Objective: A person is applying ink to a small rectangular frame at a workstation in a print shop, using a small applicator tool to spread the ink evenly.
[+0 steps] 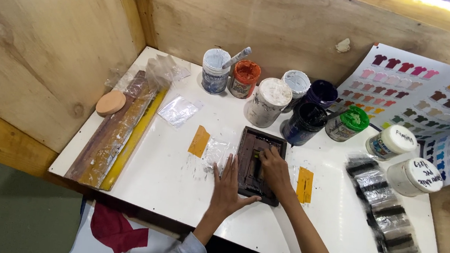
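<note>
Small dark frame (259,165) lies flat on the white table (166,175), long axis running away from the person, slightly tilted. Both hands on it. Left hand (226,189) is spread flat, fingers extended, palm on the table and thumb hooked along the frame's near left edge; not gripping. Right hand (274,169) sits on top of the frame, fingers curled down onto its centre, pressing something small; cannot tell what, if anything, it pinches. Right hand is the nearer one to the frame's middle; left only braces the side.

Frame: rigid, rectangular, dark brown-black, stained, matte. Orange tape strips (199,141) lie left and right of the frame, flat and papery. Crinkled clear plastic (215,153) just left of the frame, smeared. Beyond the frame stands a cluster of round paint jars (268,102), plastic, some lidded, some open, ink-crusted. Far left of the frame, long wooden slats (113,133) and a round tan disc (111,102). Right of the frame, ink-smeared strips (385,214) and a shirt colour chart (428,101).
</note>
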